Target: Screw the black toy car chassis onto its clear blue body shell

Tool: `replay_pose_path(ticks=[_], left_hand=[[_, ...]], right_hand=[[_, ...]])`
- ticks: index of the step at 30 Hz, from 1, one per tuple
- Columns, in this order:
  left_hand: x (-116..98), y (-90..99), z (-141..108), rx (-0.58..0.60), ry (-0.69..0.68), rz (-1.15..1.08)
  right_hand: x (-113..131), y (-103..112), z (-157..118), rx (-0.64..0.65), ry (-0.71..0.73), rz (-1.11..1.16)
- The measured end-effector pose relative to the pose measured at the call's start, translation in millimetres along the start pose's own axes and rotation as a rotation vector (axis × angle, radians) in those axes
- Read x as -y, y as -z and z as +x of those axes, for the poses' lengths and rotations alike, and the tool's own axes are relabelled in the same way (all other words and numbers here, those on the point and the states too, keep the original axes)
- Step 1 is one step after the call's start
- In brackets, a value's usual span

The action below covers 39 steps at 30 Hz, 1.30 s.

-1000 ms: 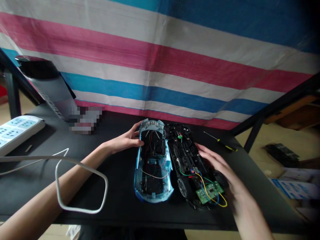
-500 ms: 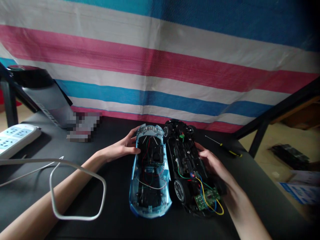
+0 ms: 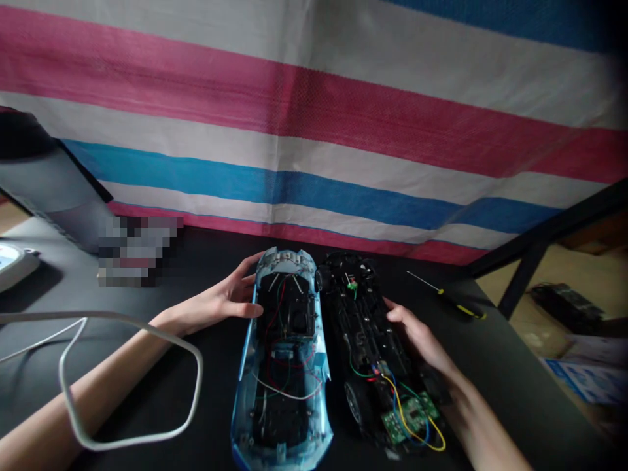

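Note:
A blue toy car shell (image 3: 321, 366) lies upside down, its inside with thin red, green and white wires facing up. My left hand (image 3: 240, 294) grips its left edge near the far end, thumb on the rim. Beside it on the right is the black car chassis (image 3: 360, 320), underside up, with wheels and a green circuit board (image 3: 409, 418) with yellow and blue wires at its near end. My right hand (image 3: 417, 333) holds the chassis by its right side; most of its fingers are hidden.
A screwdriver (image 3: 454, 304) lies to the right. On the left are a looped white cable (image 3: 130, 318), a power strip (image 3: 17, 265), a grey bottle (image 3: 63, 190) and a blurred item (image 3: 140, 252). A striped sheet (image 3: 314, 157) hangs behind the black table (image 3: 206, 399).
The view has shifted a little. The shell appears nearer and further left, and the chassis sits slightly lower in view. Both hands keep their holds.

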<state>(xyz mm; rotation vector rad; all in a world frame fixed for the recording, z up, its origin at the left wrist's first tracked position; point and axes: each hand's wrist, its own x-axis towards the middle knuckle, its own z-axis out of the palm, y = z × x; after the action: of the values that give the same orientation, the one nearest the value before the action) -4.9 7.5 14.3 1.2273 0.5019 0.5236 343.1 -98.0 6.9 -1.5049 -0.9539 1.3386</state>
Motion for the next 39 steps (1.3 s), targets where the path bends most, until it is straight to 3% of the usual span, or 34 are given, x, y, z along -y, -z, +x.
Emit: replay_pose_path(ticks=[4,22,28,39], left_hand=[[-3.9,-3.1,2.0,-0.017,0.042,-0.001],[-0.7,0.5,5.4,-0.058,0.044,0.104],[0.1,-1.2,5.6,-0.050,0.031,0.106],[-2.1,-1.4,6.3,-0.051,0.027,0.131]], right_hand=[[-0.6,-3.7,1.0,-0.011,-0.102,0.133],[-5.9,-4.6,4.4,0.059,-0.045,0.297],[-6.9,-7.2,2.5,0.019,-0.050,0.357],[-6.2,-6.2,4.2,0.061,0.005,0.344]])
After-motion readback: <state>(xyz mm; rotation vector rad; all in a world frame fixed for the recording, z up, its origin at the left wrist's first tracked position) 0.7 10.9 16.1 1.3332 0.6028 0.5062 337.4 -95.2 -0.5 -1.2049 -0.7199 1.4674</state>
